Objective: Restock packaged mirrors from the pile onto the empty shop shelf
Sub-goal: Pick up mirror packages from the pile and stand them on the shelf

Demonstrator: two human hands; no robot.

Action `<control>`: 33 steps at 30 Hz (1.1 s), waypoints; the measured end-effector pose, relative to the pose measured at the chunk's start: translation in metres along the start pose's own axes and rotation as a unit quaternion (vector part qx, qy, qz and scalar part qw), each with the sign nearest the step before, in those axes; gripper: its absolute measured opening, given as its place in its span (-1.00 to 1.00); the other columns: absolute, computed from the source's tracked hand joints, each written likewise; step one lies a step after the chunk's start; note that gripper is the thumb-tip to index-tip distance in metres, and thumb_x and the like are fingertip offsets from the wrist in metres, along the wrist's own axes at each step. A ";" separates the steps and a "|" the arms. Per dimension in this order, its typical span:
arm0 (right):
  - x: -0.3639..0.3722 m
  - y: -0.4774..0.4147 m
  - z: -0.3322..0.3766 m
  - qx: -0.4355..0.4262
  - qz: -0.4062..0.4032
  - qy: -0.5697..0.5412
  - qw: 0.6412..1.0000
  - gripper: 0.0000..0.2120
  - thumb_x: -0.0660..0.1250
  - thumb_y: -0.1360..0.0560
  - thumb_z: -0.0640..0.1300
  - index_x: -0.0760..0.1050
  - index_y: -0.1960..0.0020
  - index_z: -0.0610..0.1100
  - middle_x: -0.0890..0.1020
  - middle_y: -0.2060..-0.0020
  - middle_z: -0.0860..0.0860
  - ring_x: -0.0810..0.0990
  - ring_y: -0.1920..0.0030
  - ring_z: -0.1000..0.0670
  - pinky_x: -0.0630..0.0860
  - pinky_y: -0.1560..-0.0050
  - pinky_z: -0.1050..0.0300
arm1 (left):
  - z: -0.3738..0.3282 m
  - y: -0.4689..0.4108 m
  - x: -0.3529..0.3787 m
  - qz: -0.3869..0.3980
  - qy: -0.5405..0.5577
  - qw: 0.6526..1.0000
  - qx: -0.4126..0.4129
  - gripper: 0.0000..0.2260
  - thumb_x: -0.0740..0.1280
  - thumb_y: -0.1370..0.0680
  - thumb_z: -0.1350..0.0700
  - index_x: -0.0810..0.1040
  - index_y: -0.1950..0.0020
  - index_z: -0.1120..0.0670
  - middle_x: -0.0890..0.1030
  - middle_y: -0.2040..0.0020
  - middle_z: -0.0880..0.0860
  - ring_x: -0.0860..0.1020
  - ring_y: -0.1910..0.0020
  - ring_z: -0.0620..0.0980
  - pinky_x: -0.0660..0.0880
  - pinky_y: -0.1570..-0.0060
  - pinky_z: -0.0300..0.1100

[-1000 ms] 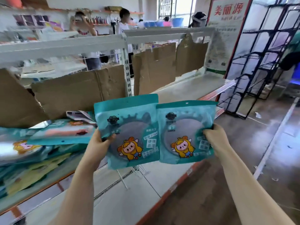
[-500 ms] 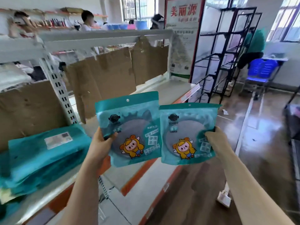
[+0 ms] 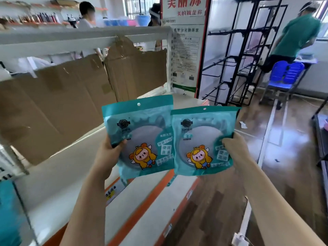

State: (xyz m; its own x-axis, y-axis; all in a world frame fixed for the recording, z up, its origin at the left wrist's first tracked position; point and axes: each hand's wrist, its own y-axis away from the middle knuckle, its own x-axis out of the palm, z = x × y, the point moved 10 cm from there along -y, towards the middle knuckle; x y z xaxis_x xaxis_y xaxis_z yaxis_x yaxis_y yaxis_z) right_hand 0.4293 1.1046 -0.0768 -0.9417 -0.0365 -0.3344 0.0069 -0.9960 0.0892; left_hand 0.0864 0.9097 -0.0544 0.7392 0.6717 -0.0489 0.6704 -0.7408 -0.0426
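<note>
Mid-frame, two teal mirror packets are held up side by side above the shelf [image 3: 67, 167]; the left hand [image 3: 108, 153] grasps the left packet [image 3: 140, 137] by its left edge, thumb on the front, the other fingers hidden behind it; the right hand [image 3: 234, 148] grasps the right packet [image 3: 202, 141] by its right edge, thumb across the print, fingers likewise out of sight. The inner edges of the packets meet; whether they overlap or only touch cannot be told. Each shows a round grey mirror, a yellow cartoon figure and the word MIRROR; the smaller print is too blurred to read. The packets cover part of the shelf and its orange front edge; cardboard [image 3: 62, 103] stands along its back, left of centre. At the lower left edge a teal pile [image 3: 7, 210] is cut off by the frame, its items unclear. Top centre, a sign [image 3: 186, 41] loses its upper part to the frame; upper right stand a black rack [image 3: 234, 55], a blue chair [image 3: 285, 73] and a blurred person [image 3: 298, 34] in green.
</note>
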 end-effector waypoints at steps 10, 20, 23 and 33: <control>0.017 -0.159 0.034 -0.024 0.076 0.036 0.996 -0.84 0.15 -0.45 -0.38 0.39 0.16 -0.15 0.52 0.32 -0.05 0.49 0.34 -0.04 0.39 0.37 0.17 | 0.003 -0.078 0.073 -0.096 -0.022 0.995 -0.003 -0.75 0.27 -0.56 0.29 0.43 -0.18 0.03 0.58 -0.01 0.00 0.52 -0.10 0.09 0.49 -0.05 0.03; 0.081 -0.280 0.069 -0.081 0.161 0.033 0.983 -0.81 0.12 -0.48 -0.42 0.45 0.03 -0.25 0.58 0.23 -0.12 0.51 0.28 -0.08 0.42 0.30 0.13 | 0.009 -0.170 0.110 -0.167 -0.035 0.985 0.001 -0.74 0.28 -0.55 0.32 0.43 -0.18 0.07 0.57 -0.05 0.08 0.52 -0.07 0.11 0.49 0.03 -0.04; 0.116 -0.316 0.081 -0.091 0.216 0.027 0.972 -0.76 0.10 -0.52 -0.48 0.44 0.11 -0.21 0.57 0.27 -0.07 0.54 0.33 0.01 0.47 0.42 0.34 | 0.014 -0.210 0.117 -0.193 -0.042 0.980 0.002 -0.72 0.30 -0.54 0.29 0.43 -0.23 0.09 0.56 -0.08 0.06 0.52 -0.09 0.11 0.48 0.01 -0.03; 0.200 -0.432 0.118 -0.090 0.223 0.053 0.969 -0.85 0.09 -0.56 -0.32 0.37 -0.07 -0.20 0.52 0.13 -0.10 0.46 0.21 -0.04 0.43 0.23 0.04 | 0.029 -0.312 0.119 -0.225 -0.047 0.972 -0.046 -0.79 0.33 -0.56 0.14 0.41 -0.14 -0.05 0.55 -0.11 0.00 0.51 -0.15 0.09 0.45 -0.20 0.11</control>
State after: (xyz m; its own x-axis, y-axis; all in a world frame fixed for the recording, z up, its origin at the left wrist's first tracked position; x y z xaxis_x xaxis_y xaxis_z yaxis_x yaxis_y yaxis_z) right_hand 0.1983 1.5377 -0.0715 -0.7921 -0.4658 -0.3945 0.4731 -0.8769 0.0855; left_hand -0.0367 1.2209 -0.0755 0.3641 0.9213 -0.1367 0.9304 -0.3665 0.0083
